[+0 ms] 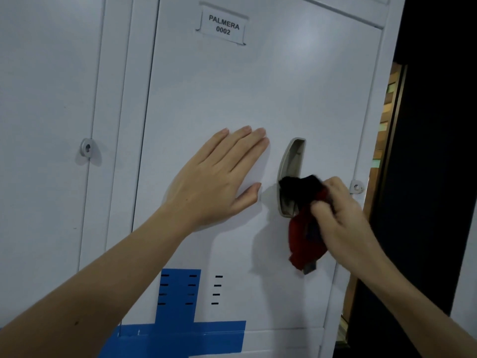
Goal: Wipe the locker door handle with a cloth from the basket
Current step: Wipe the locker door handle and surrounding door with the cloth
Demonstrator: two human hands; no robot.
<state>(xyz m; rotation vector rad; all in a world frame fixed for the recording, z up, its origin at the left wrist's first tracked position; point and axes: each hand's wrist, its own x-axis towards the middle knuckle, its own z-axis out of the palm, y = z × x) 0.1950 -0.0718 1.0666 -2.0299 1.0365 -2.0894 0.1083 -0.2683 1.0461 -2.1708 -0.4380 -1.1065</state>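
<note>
The locker door (258, 86) is a smooth, pale sheet-metal panel with a faint sheen. Near its top sits a small rectangular label holder (223, 24) with a card printed "PALMERA 0002". The left hand (214, 182) lies flat against the door, palm down, fingers straight and close together and thumb spread out below. It grips nothing, and its fingertips lie just left of the door handle (290, 164). The handle is a recessed grey pull, tall and narrow, with a bowed left edge, a straighter right edge and a hollow pocket inside. The right hand (340, 215) has its fingers curled around a bunched cloth (304, 228), a soft, crumpled fabric in red and black. The black end is pushed into the lower half of the handle's recess, while the red folds hang loosely below the hand against the door. The cloth and this hand are slightly blurred. Just right of the hand, at the door's edge, a small rounded metal hasp (357, 187) with a hole sticks out. A similar hasp (87, 148) sits on the neighbouring locker (46, 99) to the left. Lower on the door are short, dark horizontal vent slots (216, 289) in columns, some crossed by flat blue tape (178, 332) laid in a broad upright strip and a wide horizontal band. A dark upright frame (426, 151) stands to the right of the locker.
</note>
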